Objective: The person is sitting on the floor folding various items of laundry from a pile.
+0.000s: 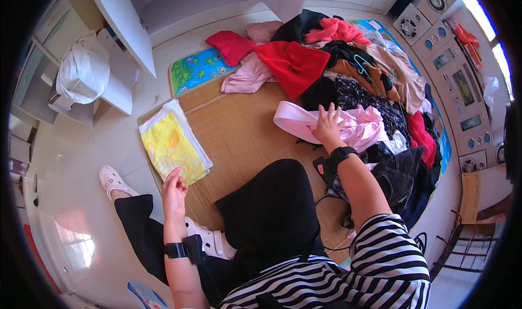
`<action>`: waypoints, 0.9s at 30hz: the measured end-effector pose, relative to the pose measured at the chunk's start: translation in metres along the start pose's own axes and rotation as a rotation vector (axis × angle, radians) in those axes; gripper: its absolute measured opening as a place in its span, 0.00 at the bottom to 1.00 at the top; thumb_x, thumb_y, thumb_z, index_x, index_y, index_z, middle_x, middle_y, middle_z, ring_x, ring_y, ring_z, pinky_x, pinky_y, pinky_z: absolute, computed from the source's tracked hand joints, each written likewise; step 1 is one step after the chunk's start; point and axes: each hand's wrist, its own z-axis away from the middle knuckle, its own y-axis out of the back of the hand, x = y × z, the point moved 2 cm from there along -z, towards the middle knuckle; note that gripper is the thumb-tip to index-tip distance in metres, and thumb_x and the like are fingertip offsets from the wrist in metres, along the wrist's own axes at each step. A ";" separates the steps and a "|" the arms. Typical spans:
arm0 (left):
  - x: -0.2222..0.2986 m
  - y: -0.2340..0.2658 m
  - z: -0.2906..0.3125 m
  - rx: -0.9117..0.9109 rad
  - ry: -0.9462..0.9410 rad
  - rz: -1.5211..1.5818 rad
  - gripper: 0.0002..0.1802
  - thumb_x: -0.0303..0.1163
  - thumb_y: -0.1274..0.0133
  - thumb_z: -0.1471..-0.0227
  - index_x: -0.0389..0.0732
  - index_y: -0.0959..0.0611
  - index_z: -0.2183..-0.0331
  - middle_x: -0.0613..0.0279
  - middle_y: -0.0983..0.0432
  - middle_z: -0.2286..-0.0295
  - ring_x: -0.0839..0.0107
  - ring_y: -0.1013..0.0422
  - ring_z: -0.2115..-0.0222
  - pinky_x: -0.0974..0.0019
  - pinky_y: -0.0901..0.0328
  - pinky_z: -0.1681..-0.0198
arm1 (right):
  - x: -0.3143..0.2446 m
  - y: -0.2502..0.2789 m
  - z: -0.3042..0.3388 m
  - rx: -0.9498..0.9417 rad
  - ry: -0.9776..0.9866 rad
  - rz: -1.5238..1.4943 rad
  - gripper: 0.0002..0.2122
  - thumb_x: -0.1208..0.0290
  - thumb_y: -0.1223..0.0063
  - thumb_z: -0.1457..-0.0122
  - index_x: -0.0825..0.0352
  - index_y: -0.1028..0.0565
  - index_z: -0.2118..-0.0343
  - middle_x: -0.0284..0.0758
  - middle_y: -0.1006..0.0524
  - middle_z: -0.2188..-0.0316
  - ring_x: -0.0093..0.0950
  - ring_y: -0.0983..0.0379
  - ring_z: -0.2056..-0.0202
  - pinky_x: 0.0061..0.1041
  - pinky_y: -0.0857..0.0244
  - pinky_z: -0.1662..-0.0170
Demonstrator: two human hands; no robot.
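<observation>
My right hand (328, 125) rests on a pale pink cloth garment (361, 125) at the near side of the clothes pile, its fingers spread and its palm down. A wide looped band of the same pink fabric reaches left from under it. My left hand (174, 192) hovers by the near corner of a folded yellow-and-white towel (173, 140), fingers loosely bent and apart, with nothing seen in them. The towel lies flat at the left edge of a woven straw mat (234, 125).
Mixed clothes, including a red garment (293, 64) and a green hanger (365, 70), heap up at the far right. A blue patterned play mat (198, 70) shows beneath. Left stands an open white cabinet door (124, 23); right, a stereo set (462, 86) and a metal rack (465, 249).
</observation>
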 end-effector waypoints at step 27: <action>0.050 -0.167 0.116 -0.349 -0.169 0.105 0.10 0.36 0.56 0.50 0.43 0.27 0.65 0.66 0.29 0.68 0.74 0.33 0.63 0.69 0.39 0.60 | 0.016 0.129 0.100 -0.339 0.425 -0.788 0.37 0.63 0.41 0.63 0.63 0.46 0.48 0.48 0.49 0.49 0.45 0.51 0.47 0.35 0.53 0.46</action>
